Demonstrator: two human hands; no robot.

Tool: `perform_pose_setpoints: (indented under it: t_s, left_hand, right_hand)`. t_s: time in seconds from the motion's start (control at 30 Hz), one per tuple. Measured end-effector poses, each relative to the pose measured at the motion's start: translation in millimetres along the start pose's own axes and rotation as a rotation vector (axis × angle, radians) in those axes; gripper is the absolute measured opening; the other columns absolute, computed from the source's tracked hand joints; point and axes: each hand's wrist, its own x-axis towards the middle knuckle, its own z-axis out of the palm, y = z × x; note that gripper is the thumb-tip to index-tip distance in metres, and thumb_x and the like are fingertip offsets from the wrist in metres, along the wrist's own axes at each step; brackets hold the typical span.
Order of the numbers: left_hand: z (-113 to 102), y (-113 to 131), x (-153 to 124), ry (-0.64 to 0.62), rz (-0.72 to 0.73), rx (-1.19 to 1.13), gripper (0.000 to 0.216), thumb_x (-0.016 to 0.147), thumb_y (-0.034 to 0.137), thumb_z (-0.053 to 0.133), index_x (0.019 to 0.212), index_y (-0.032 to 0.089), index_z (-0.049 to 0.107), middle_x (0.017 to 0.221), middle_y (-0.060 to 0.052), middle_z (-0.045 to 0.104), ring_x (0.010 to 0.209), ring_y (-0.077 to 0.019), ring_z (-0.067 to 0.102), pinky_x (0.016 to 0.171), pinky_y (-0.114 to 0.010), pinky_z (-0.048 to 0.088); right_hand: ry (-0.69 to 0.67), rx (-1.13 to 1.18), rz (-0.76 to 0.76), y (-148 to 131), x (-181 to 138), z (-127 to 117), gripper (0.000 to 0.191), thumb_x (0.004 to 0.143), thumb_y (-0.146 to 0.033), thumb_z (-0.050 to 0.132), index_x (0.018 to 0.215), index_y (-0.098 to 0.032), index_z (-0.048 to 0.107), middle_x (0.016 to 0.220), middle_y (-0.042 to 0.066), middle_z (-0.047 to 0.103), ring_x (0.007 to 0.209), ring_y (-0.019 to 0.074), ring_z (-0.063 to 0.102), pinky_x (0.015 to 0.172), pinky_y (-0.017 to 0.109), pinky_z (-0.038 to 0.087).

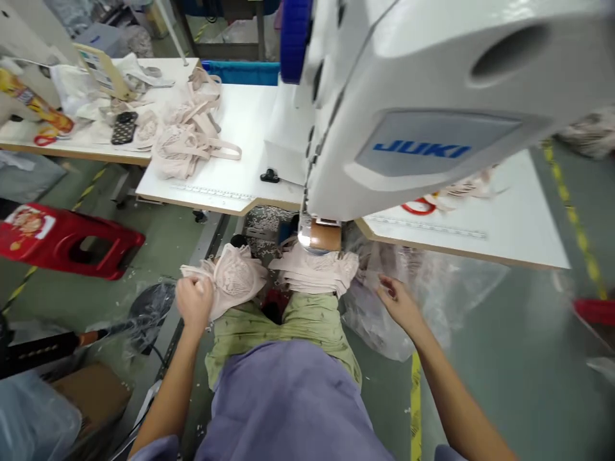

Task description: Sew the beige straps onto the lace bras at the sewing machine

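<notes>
My left hand [195,298] is closed on the edge of a pale beige bra [235,278], whose lace cup lies over my left knee. On my right thigh, just below the sewing machine's head, rests a layered pile of beige bra pieces [314,272]. My right hand [398,304] is off to the right of that pile, thumb and fingers apart, with nothing visible in it. Behind its fingertips hangs a clear plastic bag [384,326] with beige pieces inside. The white JUKI sewing machine [408,83] fills the upper right.
The white worktable [250,121] has a cut-out before me. More beige bras [185,141] lie on its left part, with a patterned phone [124,128] further left. Red-handled scissors [419,206] sit at right. A red stool [72,240] stands on the floor at left.
</notes>
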Motion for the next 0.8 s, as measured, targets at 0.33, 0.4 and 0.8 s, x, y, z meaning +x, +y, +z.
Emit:
perform_pose_setpoints:
  t_s: [0.33,0.4,0.8]
  left_hand:
    - [-67,32,-60,-0.217,0.054,-0.049,0.043,0.097,0.04,0.034,0.06,0.021,0.04,0.058,0.0,0.05,0.059,-0.0157,0.048,0.06,-0.027,0.031]
    - [-79,64,-69,-0.329,0.305,-0.276,0.044,0.098,0.043,0.036,0.061,0.021,0.042,0.059,0.001,0.05,0.059,-0.0144,0.049,0.06,-0.025,0.034]
    - [-14,212,-27,-0.968,0.22,-1.162,0.05,0.081,0.063,0.062,0.1,0.017,0.066,0.085,-0.006,0.069,0.072,-0.0179,0.061,0.068,-0.028,0.048]
  right_hand:
    - [-0.559,0.127,-0.806,-198,-54,89,0.065,0.079,-0.057,0.071,0.132,-0.021,0.058,0.138,0.015,0.057,0.126,0.03,0.054,0.105,0.048,0.044]
    - [-0.674,0.091,-0.982,-217,-61,80,0.045,0.078,-0.057,0.071,0.105,-0.021,0.071,0.108,0.009,0.071,0.098,0.0231,0.064,0.085,0.034,0.051]
    - [-0.719,-0.109,-0.688,-206,-35,-109,0.028,0.087,-0.043,0.066,0.07,-0.022,0.069,0.053,-0.008,0.056,0.05,0.0091,0.051,0.049,0.019,0.037]
